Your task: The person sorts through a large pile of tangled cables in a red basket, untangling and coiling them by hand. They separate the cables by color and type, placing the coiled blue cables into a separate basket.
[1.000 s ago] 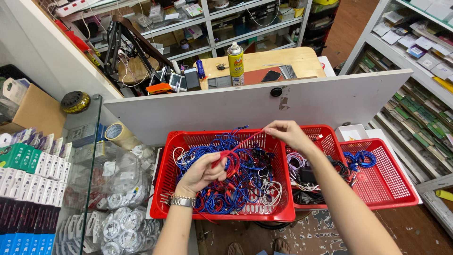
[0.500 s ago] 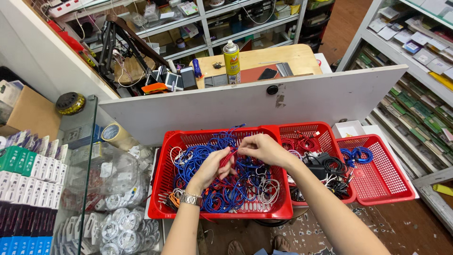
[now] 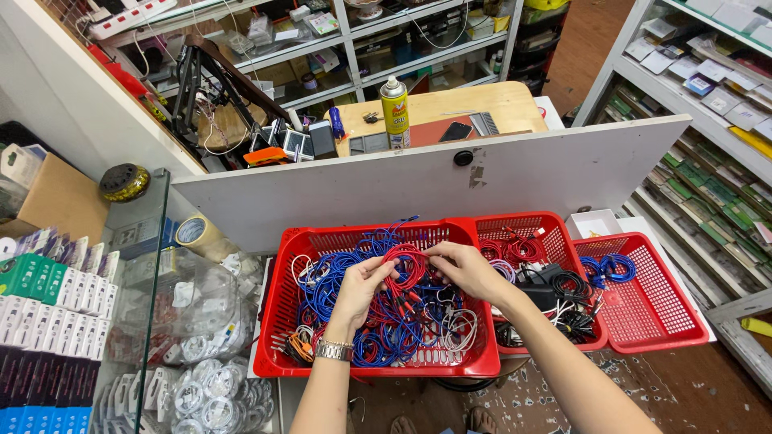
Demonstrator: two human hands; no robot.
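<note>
Three red baskets in a row below a white board, spray can on the desk behind, blue cables heaped around, left hand and right hand each pinching a coiled red cable above the nearest basket.

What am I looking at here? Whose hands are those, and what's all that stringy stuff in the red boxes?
The camera sits on a person's head and looks down, so you see that person's own two arms. The left hand, with a wristwatch, and the right hand together hold a coil of red cable. Below them is a big red basket full of tangled blue, red and white cables. Beside it are two more red baskets: the middle basket holds black and red cables, and the end basket holds a few blue ones. Behind a white board stands a wooden table with a spray can.
</note>
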